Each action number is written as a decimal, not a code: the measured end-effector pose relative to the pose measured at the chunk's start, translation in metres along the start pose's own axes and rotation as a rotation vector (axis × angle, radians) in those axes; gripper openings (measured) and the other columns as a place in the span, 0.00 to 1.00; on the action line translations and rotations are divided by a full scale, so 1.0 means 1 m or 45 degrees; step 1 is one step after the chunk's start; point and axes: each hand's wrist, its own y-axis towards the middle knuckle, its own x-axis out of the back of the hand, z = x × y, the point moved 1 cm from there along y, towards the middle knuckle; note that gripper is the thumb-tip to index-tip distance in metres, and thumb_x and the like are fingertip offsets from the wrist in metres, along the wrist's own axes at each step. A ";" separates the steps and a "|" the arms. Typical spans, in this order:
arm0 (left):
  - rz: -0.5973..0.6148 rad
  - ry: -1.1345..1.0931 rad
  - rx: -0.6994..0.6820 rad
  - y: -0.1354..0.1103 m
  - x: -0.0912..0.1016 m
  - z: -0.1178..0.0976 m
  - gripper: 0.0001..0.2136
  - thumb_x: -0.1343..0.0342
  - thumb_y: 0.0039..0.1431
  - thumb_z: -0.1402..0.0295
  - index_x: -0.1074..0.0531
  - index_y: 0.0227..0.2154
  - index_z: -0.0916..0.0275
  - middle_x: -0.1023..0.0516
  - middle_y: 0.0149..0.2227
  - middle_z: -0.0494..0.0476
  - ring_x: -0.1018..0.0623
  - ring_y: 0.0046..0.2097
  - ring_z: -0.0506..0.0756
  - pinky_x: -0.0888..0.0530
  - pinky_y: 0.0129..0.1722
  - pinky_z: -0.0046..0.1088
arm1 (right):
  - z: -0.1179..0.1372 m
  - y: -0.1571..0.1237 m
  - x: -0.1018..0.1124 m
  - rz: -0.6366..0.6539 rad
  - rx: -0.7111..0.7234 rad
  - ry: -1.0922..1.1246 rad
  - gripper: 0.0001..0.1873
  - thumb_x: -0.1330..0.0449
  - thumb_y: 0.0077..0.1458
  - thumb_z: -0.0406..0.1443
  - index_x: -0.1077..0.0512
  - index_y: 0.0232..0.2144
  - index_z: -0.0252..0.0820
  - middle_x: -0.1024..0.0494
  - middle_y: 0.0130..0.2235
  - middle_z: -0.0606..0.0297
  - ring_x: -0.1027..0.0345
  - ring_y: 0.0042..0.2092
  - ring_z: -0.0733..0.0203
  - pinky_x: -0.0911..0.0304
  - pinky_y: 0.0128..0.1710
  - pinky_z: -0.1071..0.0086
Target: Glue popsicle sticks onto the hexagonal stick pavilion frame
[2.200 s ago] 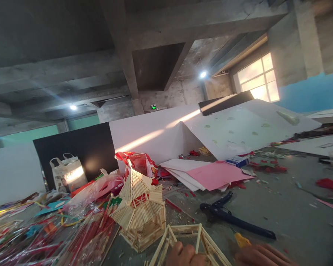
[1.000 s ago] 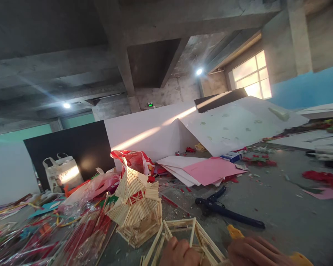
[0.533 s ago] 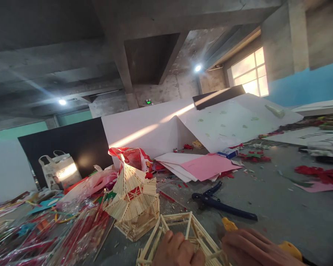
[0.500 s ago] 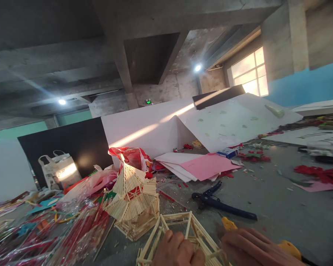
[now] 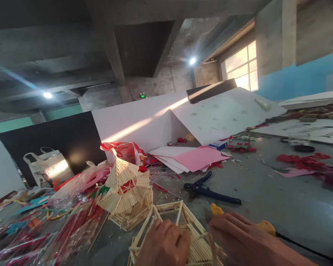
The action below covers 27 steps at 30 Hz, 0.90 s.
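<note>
Beneath my curled left hand, the stick frame looks light, stiff and brittle — best held, I judge, at its joined corners — though I cannot tell whether those fingers grip it, or what the right hand beside it holds.

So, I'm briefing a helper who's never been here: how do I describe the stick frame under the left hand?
Start at the white panel across the back and come forward to the pointed-roof stick model. The stick frame lies nearer and to its right, with the left hand on it. Unlike the model, it shows open bars and no peak.
</note>
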 end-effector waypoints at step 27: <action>0.193 -0.299 0.198 -0.022 0.036 0.012 0.12 0.52 0.57 0.69 0.30 0.42 0.59 0.25 0.34 0.53 0.27 0.37 0.53 0.29 0.38 0.30 | 0.007 0.000 0.014 0.230 -0.144 0.192 0.12 0.43 0.52 0.38 0.33 0.39 0.38 0.31 0.39 0.59 0.40 0.43 0.58 0.43 0.46 0.62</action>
